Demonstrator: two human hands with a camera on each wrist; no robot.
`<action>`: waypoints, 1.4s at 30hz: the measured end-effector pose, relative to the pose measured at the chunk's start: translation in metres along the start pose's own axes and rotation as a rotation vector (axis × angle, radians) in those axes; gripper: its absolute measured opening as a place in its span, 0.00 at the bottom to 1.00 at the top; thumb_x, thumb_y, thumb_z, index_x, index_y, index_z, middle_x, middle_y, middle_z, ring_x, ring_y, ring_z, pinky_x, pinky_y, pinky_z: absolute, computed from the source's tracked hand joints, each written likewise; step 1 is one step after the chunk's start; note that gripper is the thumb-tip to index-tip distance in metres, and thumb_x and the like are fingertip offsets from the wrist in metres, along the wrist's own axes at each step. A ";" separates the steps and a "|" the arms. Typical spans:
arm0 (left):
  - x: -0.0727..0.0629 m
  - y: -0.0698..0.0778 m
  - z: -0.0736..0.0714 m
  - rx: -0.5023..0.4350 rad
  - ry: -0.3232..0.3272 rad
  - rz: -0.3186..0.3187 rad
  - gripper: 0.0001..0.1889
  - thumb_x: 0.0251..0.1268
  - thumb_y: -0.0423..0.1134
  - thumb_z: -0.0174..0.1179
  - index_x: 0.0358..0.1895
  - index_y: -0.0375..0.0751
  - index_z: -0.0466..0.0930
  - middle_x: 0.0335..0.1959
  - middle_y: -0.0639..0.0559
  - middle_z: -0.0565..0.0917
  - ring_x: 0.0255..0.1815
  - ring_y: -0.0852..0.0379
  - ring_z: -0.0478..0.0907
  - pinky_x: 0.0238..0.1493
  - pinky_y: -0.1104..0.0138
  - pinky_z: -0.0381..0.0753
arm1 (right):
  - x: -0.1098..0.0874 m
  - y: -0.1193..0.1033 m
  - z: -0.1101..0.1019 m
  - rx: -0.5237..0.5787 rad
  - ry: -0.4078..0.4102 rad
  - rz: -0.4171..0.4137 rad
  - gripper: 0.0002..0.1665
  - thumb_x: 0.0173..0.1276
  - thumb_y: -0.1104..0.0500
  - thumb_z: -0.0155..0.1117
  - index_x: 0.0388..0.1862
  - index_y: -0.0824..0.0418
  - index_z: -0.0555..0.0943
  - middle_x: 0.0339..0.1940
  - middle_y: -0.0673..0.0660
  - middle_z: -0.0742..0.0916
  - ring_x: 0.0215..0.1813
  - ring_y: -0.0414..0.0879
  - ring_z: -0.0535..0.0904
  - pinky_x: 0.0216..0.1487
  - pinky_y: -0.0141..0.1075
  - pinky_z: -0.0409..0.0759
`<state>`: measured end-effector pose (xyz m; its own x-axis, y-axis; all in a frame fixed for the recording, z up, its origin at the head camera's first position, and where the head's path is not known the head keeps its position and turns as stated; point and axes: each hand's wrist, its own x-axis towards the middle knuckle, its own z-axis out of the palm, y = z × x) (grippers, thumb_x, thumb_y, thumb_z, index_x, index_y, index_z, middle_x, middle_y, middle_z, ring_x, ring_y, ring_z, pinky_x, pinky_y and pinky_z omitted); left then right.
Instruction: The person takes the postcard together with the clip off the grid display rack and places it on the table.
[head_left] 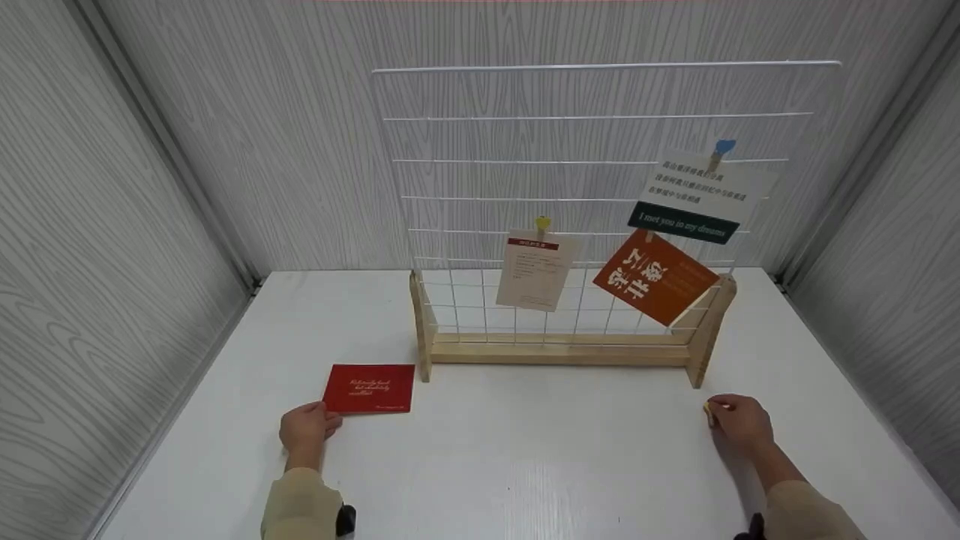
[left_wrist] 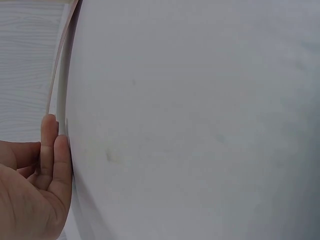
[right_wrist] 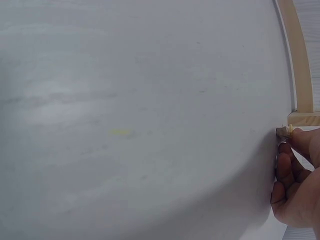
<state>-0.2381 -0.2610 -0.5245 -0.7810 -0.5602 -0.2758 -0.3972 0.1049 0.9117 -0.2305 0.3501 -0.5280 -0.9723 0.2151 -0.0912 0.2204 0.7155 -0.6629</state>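
Note:
A red card (head_left: pixel 369 388) with gold script lies low over the white table, left of the rack. My left hand (head_left: pixel 307 427) pinches it at its lower left corner between thumb and fingers; in the left wrist view the card (left_wrist: pixel 61 60) shows edge-on as a thin strip. Over on the right, close to the rack's wooden foot, my right hand (head_left: pixel 742 421) pinches a small wooden clothespin (right_wrist: pixel 283 132) with a yellow part between thumb and fingertips. The fingers partly cover the clothespin.
A white wire grid rack (head_left: pixel 480 199) stands on a wooden base (head_left: pixel 559 355) at the back. Clipped on it are a cream card (head_left: pixel 534 274), an orange card (head_left: pixel 654 279) and a white-and-green card (head_left: pixel 701 196). Wood-patterned panels (head_left: pixel 127 247) enclose the table (head_left: pixel 510 442).

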 end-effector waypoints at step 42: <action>-0.005 0.005 -0.012 0.109 0.052 0.001 0.18 0.64 0.37 0.43 0.50 0.24 0.67 0.32 0.36 0.78 0.25 0.54 0.79 0.24 0.71 0.76 | -0.004 0.006 -0.020 0.045 -0.055 0.092 0.29 0.68 0.51 0.41 0.53 0.77 0.65 0.34 0.62 0.78 0.32 0.47 0.72 0.27 0.33 0.71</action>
<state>-0.2304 -0.2680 -0.5152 -0.7567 -0.6015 -0.2561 -0.4486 0.1928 0.8727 -0.2232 0.3669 -0.5170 -0.9511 0.2411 -0.1929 0.3066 0.6635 -0.6825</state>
